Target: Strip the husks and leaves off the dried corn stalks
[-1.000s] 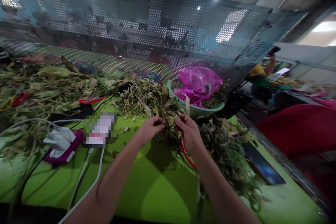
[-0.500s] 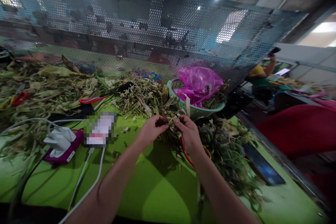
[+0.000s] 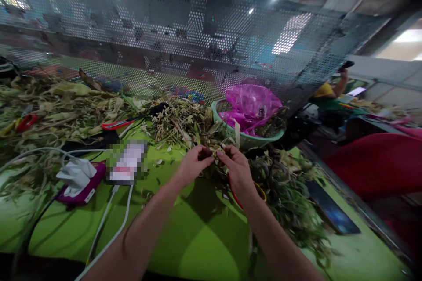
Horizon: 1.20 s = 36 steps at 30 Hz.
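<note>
Both the left hand (image 3: 193, 164) and the right hand (image 3: 239, 169) stood nearer each other than one second earlier, suggesting closer joint handling of one dried plant piece (image 3: 216, 153) between them. Right thumb and fingers appeared pinched on it; left fingers curled at its left side, closure not determinable. Red-and-yellow handles (image 3: 263, 192) showed by the right wrist. Beyond, a green basket (image 3: 262, 141) stood far right, a leaf pile (image 3: 180, 118) far left.
</note>
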Each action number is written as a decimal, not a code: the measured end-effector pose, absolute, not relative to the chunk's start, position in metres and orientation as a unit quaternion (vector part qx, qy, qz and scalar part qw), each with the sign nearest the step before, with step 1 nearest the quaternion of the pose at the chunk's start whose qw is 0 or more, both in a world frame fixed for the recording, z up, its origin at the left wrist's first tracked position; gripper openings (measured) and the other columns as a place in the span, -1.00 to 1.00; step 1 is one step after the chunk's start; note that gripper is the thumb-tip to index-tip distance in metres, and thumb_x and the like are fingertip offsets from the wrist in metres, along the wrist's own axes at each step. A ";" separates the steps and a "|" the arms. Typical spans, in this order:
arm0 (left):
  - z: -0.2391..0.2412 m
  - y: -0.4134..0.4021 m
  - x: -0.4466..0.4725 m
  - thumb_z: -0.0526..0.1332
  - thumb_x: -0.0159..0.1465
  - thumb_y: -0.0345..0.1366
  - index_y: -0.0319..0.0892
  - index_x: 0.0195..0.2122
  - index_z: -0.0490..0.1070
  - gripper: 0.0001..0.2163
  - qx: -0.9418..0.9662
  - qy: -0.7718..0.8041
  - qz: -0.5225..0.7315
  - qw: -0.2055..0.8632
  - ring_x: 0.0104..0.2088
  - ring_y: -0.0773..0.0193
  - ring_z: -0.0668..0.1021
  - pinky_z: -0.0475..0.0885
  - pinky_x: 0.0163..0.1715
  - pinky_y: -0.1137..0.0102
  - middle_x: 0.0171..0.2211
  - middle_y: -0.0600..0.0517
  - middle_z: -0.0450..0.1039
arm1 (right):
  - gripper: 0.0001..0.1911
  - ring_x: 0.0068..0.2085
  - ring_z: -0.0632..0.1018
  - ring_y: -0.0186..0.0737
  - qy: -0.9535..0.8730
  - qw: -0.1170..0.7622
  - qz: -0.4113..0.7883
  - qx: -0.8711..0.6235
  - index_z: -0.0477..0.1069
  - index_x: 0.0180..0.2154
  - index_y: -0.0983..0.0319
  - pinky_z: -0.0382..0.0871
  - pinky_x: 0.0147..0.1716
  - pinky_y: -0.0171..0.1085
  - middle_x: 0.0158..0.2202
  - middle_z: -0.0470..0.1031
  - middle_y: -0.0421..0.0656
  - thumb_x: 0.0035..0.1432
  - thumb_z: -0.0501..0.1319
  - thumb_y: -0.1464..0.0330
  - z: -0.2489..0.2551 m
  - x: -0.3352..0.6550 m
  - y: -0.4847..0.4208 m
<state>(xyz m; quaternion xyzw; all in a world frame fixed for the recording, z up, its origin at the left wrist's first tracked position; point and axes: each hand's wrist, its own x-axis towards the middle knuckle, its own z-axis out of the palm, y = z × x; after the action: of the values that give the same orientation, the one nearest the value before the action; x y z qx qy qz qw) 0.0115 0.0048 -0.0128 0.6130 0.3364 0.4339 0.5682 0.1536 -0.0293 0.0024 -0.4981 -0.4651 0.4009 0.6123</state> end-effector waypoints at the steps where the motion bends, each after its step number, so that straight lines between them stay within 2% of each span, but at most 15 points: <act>1: -0.013 0.005 0.011 0.28 0.09 -0.29 -0.24 -0.33 0.34 -0.81 0.611 0.336 0.436 0.569 -0.35 0.31 0.44 0.34 -0.28 0.40 -0.38 0.03 0.43 | -0.72 -0.47 0.32 -0.36 -0.467 0.611 0.402 -0.497 0.42 -0.41 0.21 0.22 -0.44 -0.35 -0.49 0.36 -0.28 -0.07 0.38 0.17 0.002 0.153 -0.029; 6: -0.012 0.007 0.007 0.25 0.03 -0.37 -0.21 -0.46 0.28 -0.88 0.643 0.325 0.404 0.564 -0.46 0.37 0.35 0.25 -0.41 0.45 -0.52 0.13 0.30 | -0.69 -0.53 0.31 -0.37 -0.476 0.575 0.435 -0.503 0.43 -0.42 0.22 0.20 -0.52 -0.34 -0.50 0.40 -0.27 -0.11 0.39 0.15 0.002 0.157 -0.029; 10: -0.012 0.008 0.004 0.22 0.02 -0.40 -0.19 -0.50 0.24 -0.88 0.699 0.347 0.381 0.496 -0.48 0.37 0.30 0.18 -0.46 0.46 -0.55 0.14 0.24 | -0.69 -0.56 0.29 -0.39 -0.495 0.548 0.441 -0.511 0.43 -0.43 0.23 0.17 -0.56 -0.35 -0.52 0.38 -0.28 -0.12 0.40 0.15 0.002 0.158 -0.027; 12: -0.010 0.007 0.005 0.22 0.04 -0.38 -0.19 -0.47 0.26 -0.89 0.696 0.362 0.385 0.487 -0.46 0.36 0.32 0.20 -0.44 0.45 -0.53 0.13 0.27 | -0.68 -0.55 0.30 -0.39 -0.488 0.556 0.439 -0.510 0.44 -0.42 0.23 0.18 -0.56 -0.36 -0.50 0.39 -0.27 -0.13 0.40 0.15 0.002 0.158 -0.027; 18: -0.004 0.004 0.007 0.24 0.13 -0.20 -0.21 -0.30 0.34 -0.79 0.624 0.339 0.411 0.572 -0.35 0.32 0.42 0.31 -0.31 0.42 -0.39 0.06 0.41 | -0.64 -0.51 0.35 -0.35 -0.449 0.586 0.460 -0.493 0.44 -0.41 0.21 0.23 -0.50 -0.35 -0.51 0.42 -0.27 -0.17 0.42 0.12 0.005 0.154 -0.030; 24: -0.008 0.007 0.007 0.23 0.15 -0.28 -0.22 -0.28 0.37 -0.84 0.601 0.345 0.447 0.565 -0.32 0.29 0.45 0.34 -0.26 0.39 -0.35 0.02 0.45 | -0.65 -0.54 0.31 -0.40 -0.464 0.574 0.447 -0.505 0.51 -0.27 0.21 0.20 -0.53 -0.35 -0.40 0.47 -0.23 -0.11 0.39 0.18 0.010 0.155 -0.030; 30: -0.010 0.008 0.008 0.22 0.15 -0.29 -0.22 -0.22 0.41 -0.81 0.565 0.337 0.453 0.602 -0.23 0.27 0.48 0.35 -0.16 0.37 -0.23 -0.03 0.50 | -0.73 -0.53 0.30 -0.34 -0.500 0.545 0.428 -0.519 0.48 -0.45 0.22 0.17 -0.53 -0.35 -0.55 0.39 -0.26 -0.12 0.39 0.17 0.008 0.155 -0.030; 36: -0.009 0.009 0.007 0.25 0.13 -0.27 -0.20 -0.31 0.45 -0.86 0.568 0.348 0.444 0.599 -0.28 0.26 0.48 0.37 -0.19 0.36 -0.31 0.00 0.52 | -0.75 -0.51 0.30 -0.32 -0.536 0.531 0.401 -0.520 0.44 -0.49 0.21 0.18 -0.48 -0.33 -0.57 0.36 -0.27 -0.06 0.35 0.16 0.003 0.157 -0.027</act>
<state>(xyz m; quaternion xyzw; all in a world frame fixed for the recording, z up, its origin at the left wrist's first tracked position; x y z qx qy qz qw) 0.0065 0.0095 -0.0094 0.5678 0.3483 0.4443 0.5991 0.1571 -0.0270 0.0025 -0.5197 -0.5362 0.4012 0.5305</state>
